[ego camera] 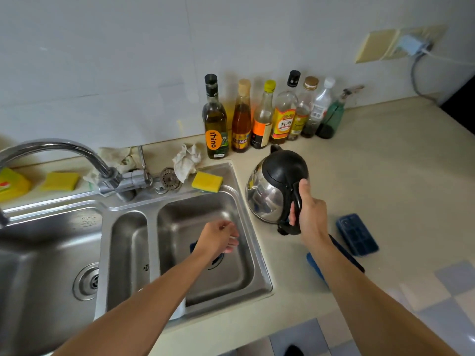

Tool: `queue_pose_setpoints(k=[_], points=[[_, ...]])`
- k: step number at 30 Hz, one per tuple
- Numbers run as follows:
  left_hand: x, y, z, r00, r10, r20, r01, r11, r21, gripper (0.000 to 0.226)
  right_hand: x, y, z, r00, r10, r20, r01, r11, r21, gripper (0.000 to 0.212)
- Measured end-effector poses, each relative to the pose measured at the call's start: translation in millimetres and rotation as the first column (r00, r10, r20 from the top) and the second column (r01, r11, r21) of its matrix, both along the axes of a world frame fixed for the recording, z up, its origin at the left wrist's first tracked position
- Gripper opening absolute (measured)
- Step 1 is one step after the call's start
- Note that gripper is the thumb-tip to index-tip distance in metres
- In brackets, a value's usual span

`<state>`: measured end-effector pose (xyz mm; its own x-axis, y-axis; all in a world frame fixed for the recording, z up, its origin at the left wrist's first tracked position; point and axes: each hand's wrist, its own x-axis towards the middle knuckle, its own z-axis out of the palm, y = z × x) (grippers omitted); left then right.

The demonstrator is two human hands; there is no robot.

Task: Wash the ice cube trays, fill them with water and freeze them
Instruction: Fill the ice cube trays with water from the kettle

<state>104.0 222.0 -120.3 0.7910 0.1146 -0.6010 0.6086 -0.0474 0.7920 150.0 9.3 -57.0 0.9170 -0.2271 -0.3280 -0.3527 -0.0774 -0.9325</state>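
Fingers (292, 219) of right hand (309, 209) grip kettle (270, 199) | bottle (215, 124) label: "rhino"

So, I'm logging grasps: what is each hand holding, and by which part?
The right hand grips the kettle by its black handle; the left hand holds nothing.

Your counter (385, 176): sink (180, 222) set in left. Bottles (262, 116) along wall. Blue ice cube tray (357, 235) front right; second tray (314, 264) beside it, part hidden.
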Motion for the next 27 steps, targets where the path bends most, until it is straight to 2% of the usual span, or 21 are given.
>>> queue_pose_setpoints(k=[6,12,17,27], points=[[-17,-9,-15,0.996,0.077,0.050,-0.076,0.997,-0.017,0.019,-44,-3,1,0.999,0.012,-0.040,-0.011,1.000,0.018,0.063],[-48,-19,-9,0.958,0.287,0.004,-0.284,0.950,-0.126,0.029,-83,-18,7,0.990,0.142,-0.006,-0.142,0.990,0.013,0.064],[-76,-28,-7,0.946,0.322,-0.024,-0.323,0.937,-0.137,0.030,-104,-32,18,0.972,0.235,-0.004,-0.234,0.971,0.039,0.067],[-117,-33,-2,0.930,0.367,-0.025,-0.364,0.907,-0.212,0.036,-126,-36,32,0.904,0.426,-0.032,-0.422,0.902,0.095,0.057]])
